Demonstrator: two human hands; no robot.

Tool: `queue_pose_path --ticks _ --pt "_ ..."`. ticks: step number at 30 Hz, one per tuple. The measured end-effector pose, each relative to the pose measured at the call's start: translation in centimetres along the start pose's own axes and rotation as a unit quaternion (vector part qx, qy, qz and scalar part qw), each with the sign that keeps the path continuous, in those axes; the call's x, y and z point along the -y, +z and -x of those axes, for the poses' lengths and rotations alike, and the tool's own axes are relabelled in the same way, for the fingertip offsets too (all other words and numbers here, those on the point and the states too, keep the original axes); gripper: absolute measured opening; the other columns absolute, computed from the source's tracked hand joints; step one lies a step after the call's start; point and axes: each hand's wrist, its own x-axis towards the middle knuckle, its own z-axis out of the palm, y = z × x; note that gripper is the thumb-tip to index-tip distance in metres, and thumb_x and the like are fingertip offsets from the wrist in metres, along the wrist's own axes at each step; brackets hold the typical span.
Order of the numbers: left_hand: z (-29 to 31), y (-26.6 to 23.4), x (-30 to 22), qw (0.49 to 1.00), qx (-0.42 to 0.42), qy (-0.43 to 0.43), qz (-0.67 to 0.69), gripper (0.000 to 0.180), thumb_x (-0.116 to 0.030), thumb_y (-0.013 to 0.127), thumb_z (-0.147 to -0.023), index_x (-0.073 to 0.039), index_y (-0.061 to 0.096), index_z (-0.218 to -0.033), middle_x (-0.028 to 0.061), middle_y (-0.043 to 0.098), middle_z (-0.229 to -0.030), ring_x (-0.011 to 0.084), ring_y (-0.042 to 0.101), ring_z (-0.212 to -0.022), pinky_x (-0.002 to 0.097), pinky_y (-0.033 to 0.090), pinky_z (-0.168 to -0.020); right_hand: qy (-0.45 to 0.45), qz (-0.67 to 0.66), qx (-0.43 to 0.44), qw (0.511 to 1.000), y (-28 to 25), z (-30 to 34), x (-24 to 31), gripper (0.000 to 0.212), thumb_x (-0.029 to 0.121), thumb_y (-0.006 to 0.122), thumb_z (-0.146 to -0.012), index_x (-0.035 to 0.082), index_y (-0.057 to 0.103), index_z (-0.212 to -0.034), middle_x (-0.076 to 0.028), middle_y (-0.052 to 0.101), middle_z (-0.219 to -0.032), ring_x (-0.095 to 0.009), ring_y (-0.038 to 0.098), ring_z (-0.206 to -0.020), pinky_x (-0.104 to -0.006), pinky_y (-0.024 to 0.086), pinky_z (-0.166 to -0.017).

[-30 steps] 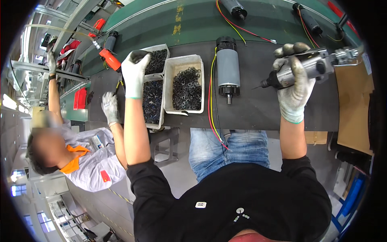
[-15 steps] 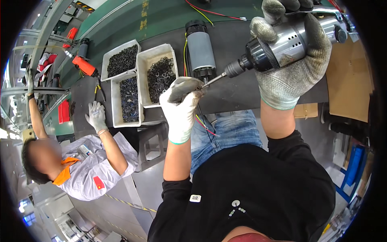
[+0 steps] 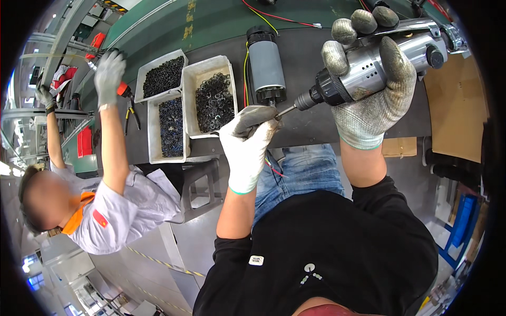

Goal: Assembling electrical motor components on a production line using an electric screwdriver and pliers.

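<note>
Toward the left of the dark work surface (image 3: 311,129), a white tray (image 3: 190,113) holds black rings (image 3: 215,102). By the tray's near right corner, over the surface's near edge, the left hand (image 3: 247,139) has thumb and fingertips drawn narrow; whether anything is pinched there I cannot tell. Beyond them the grey motor (image 3: 266,66) reaches toward the far edge, its shaft end nearest the hand. Rightward, the bit (image 3: 286,110) meets those fingertips, its silver power tool (image 3: 363,71) lying across the palm, wrapped by the right hand (image 3: 371,113).

No lettering is legible, even on the black shirt's (image 3: 332,231) white label (image 3: 256,260).
</note>
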Motion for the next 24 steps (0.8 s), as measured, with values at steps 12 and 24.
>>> queue_pose_path --ticks 12,24 --pt "3.7 0.3 3.8 0.776 -0.008 0.151 -0.613 0.038 -0.035 0.075 -0.091 -0.003 0.069 -0.110 0.0153 0.075 -0.089 0.0262 0.073 -0.072 0.0357 0.057 -0.064 -0.036 0.267 0.001 0.963 0.6 4.1 1.5 0.035 0.004 0.062 -0.098 0.000 0.056 -0.132 -0.018 0.067 -0.117 -0.028 0.069 -0.101 -0.0338 0.059 -0.076" --pt "8.2 -2.0 2.2 0.730 0.007 0.233 -0.643 0.034 -0.038 0.062 -0.100 -0.011 0.066 -0.080 0.0112 0.065 -0.060 0.0307 0.067 -0.054 0.0417 0.052 -0.052 -0.016 0.312 -0.037 0.949 6.1 8.4 0.8 0.035 -0.002 0.063 -0.096 -0.001 0.057 -0.130 -0.019 0.069 -0.117 -0.027 0.072 -0.099 -0.0347 0.060 -0.077"
